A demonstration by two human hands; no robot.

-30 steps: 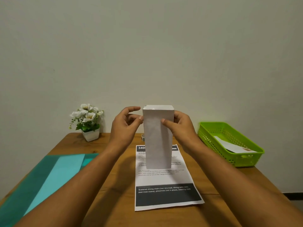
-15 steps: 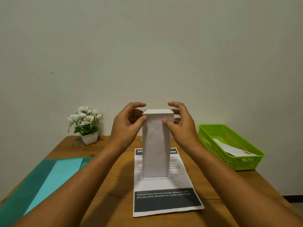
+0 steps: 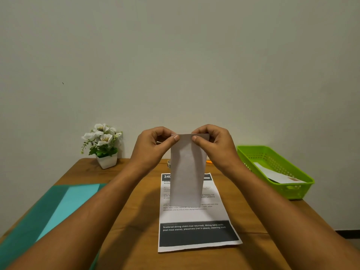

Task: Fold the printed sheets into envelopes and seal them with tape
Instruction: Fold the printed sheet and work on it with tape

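Observation:
A white envelope hangs upright in the air above the table's middle. My left hand pinches its top left corner and my right hand pinches its top right corner, thumbs on the near face. Under it a printed sheet with black bands lies flat on the wooden table. A roll of tape peeks out behind the envelope, mostly hidden.
A green plastic basket with a finished envelope inside stands at the right edge. A white pot of flowers sits at the back left by the wall. Teal sheets cover the table's left side. Something orange lies behind my right wrist.
Both hands moved up to the envelope's top edge and closed their fingers over it, so the open top now looks pressed flat. The envelope stays upright.

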